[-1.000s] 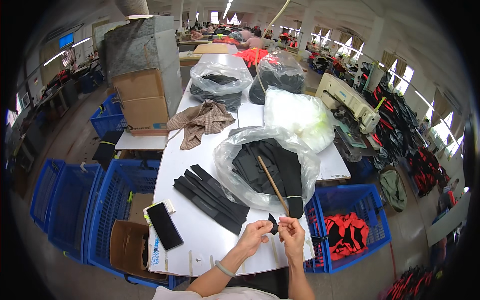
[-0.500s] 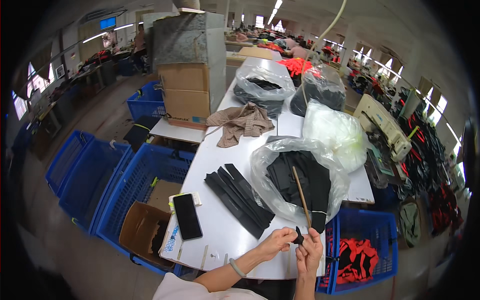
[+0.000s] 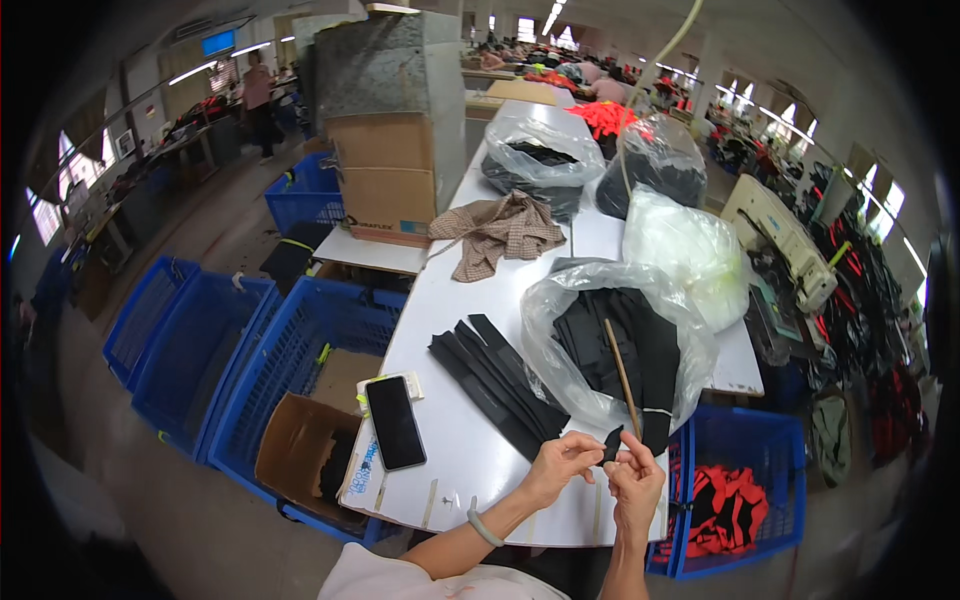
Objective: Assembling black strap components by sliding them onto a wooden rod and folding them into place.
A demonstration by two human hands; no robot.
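My left hand (image 3: pixel 560 468), with a pale bangle (image 3: pixel 484 524) on the wrist, has thumb and forefinger pinched at the edge of a small black fabric piece (image 3: pixel 613 443). On the piece's other side, my right hand (image 3: pixel 636 484) is closed with its forefinger pointing up; its grip is partly hidden. A thin wooden stick (image 3: pixel 622 375) slants over black fabric (image 3: pixel 600 335) in a clear plastic bag (image 3: pixel 545 310). Its lower end reaches the right fingertips; whether they touch it I cannot tell. Black fabric strips (image 3: pixel 495 385) lie left of the bag.
A phone (image 3: pixel 395 425) lies near the left edge of the white table (image 3: pixel 440 500). Checked cloth (image 3: pixel 500 235) and a stuffed white bag (image 3: pixel 680 255) are farther back. Blue crates (image 3: pixel 765 540) flank the table, one holding red-and-black fabric. A person (image 3: pixel 257 105) stands far left.
The whole view has shifted slightly right and up. Both hands have moved a little farther from me with the small black piece. At the far left, the person has moved away from the cardboard box.
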